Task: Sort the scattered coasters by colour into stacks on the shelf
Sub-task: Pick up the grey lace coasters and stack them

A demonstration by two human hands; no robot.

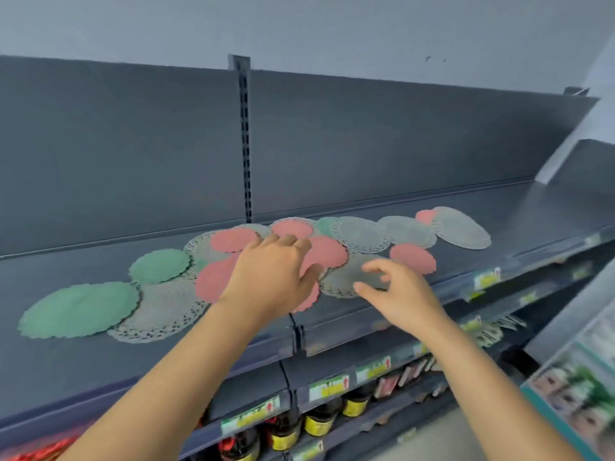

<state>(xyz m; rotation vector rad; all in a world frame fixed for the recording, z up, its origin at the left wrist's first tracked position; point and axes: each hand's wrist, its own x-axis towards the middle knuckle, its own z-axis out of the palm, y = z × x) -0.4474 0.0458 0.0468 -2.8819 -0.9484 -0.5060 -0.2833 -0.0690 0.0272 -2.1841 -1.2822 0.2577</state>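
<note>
Round lacy coasters in pink, green and pale grey lie scattered and overlapping along the dark shelf point(416, 304). A large green coaster point(78, 309) is at the left, a smaller green one point(159, 266) behind it. Several pink coasters point(327, 252) cluster in the middle, and one pink coaster point(412, 257) lies apart to the right. My left hand point(269, 274) rests flat, fingers spread, on the middle pink coasters. My right hand point(397, 291) hovers with loosely bent fingers over a grey coaster point(346, 277), holding nothing.
A grey coaster point(461, 227) lies farthest right near the shelf's back. The shelf back panel point(133, 144) rises behind. Lower shelves carry dark bottles with yellow labels point(319, 424) and price tags point(327, 387). A display stand point(579, 377) stands at the right.
</note>
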